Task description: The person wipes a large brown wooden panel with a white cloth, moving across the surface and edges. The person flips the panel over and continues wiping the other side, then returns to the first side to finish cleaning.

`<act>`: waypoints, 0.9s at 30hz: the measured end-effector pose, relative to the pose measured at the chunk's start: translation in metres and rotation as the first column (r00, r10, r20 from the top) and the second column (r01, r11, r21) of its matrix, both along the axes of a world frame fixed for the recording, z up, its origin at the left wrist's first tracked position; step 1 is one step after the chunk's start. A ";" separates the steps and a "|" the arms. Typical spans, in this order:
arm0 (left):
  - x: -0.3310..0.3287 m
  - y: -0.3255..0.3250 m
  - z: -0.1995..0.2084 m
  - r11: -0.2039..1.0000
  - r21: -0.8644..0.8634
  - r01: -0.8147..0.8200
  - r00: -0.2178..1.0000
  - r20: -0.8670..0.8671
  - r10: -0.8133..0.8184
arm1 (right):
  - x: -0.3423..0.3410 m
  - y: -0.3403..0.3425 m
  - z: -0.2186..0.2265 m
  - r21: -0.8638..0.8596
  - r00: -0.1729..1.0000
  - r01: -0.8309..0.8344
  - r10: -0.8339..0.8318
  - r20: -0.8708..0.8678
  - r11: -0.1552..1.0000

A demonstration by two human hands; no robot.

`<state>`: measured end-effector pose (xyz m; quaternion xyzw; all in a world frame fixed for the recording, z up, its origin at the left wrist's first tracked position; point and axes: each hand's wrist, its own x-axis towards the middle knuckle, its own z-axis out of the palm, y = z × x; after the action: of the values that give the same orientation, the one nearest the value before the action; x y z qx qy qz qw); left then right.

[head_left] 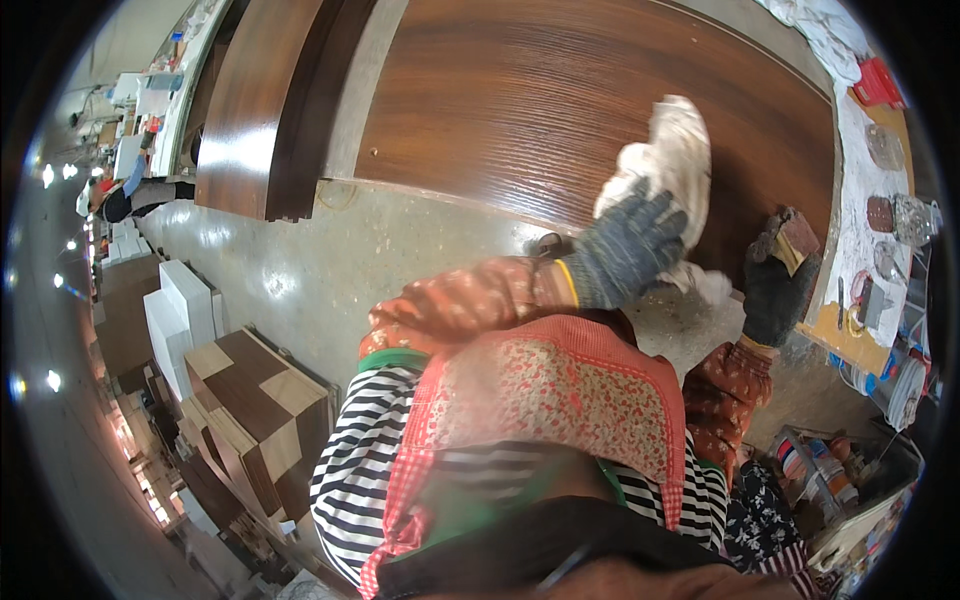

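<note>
White cloth lies under and beyond your gloved left hand, its fingers slightly spread on it; your gloved right hand grips a brown block.

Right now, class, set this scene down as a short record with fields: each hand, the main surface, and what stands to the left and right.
Left hand: gloved, laid over a white cloth; grip unclear
Right hand: dark-gloved, holding a small brown-and-tan block
Main surface: glossy brown wood-grain panel, beneath the cloth
Left side: another brown panel; stacked boards
Right side: table bearing a red container
</note>
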<state>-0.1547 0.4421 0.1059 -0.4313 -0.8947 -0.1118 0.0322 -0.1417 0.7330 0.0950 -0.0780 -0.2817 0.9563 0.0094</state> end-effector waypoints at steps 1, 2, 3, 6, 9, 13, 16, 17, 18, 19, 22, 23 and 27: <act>0.002 0.010 -0.003 0.993 0.055 0.101 0.986 0.126 -0.107 | 0.003 0.001 0.000 -0.004 0.999 0.030 -0.030 0.018 1.000; 0.000 0.006 -0.007 0.996 0.035 0.086 0.983 0.158 -0.090 | 0.006 0.003 -0.001 -0.008 0.998 0.056 -0.056 0.034 0.998; -0.007 -0.004 -0.009 0.996 0.049 0.068 0.987 0.143 -0.074 | 0.009 0.006 -0.001 -0.021 0.999 0.035 -0.035 -0.004 0.999; -0.021 -0.081 -0.006 0.967 0.094 -0.236 0.962 -0.115 0.246 | 0.016 0.013 -0.003 -0.051 0.998 0.015 -0.018 -0.064 0.999; -0.043 -0.174 0.014 0.852 0.015 -0.523 0.852 0.019 0.523 | 0.021 0.019 -0.008 0.019 0.999 0.042 -0.041 -0.028 0.999; -0.057 -0.209 0.021 0.717 0.002 -0.697 0.715 -0.069 0.696 | 0.022 0.019 -0.012 -0.006 0.993 -0.032 0.031 -0.113 0.999; -0.043 -0.161 0.007 0.773 0.054 -0.632 0.740 -0.254 0.623 | 0.021 0.015 -0.009 -0.093 0.988 -0.062 0.048 -0.149 0.994; -0.038 -0.137 0.001 0.799 0.048 -0.599 0.757 -0.291 0.585 | 0.021 0.013 -0.007 -0.139 0.978 -0.092 0.064 -0.197 0.986; -0.034 -0.111 -0.003 0.838 0.060 -0.543 0.800 -0.267 0.538 | 0.020 0.011 -0.006 -0.062 0.993 -0.014 0.006 -0.121 0.998; -0.028 -0.085 -0.006 0.887 -0.019 -0.462 0.854 -0.280 0.439 | 0.021 0.009 -0.004 -0.006 0.994 0.013 -0.014 -0.104 1.000; -0.013 -0.004 -0.009 0.980 -0.074 -0.186 0.982 -0.024 0.185 | 0.027 0.008 0.000 0.029 0.988 0.026 -0.022 -0.153 0.999; -0.010 0.021 -0.007 0.993 -0.070 -0.090 0.996 -0.022 0.088 | 0.031 0.009 0.002 0.019 0.991 0.030 -0.027 -0.128 0.999; -0.005 0.098 0.007 0.976 -0.062 0.207 0.965 -0.151 -0.214 | 0.068 0.026 0.002 -0.018 0.989 0.091 -0.092 -0.111 0.996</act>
<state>-0.1601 0.5397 0.1125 -0.5321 -0.8407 -0.0596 0.0806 -0.0732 0.7595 0.0968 -0.0370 -0.2706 0.9595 0.0686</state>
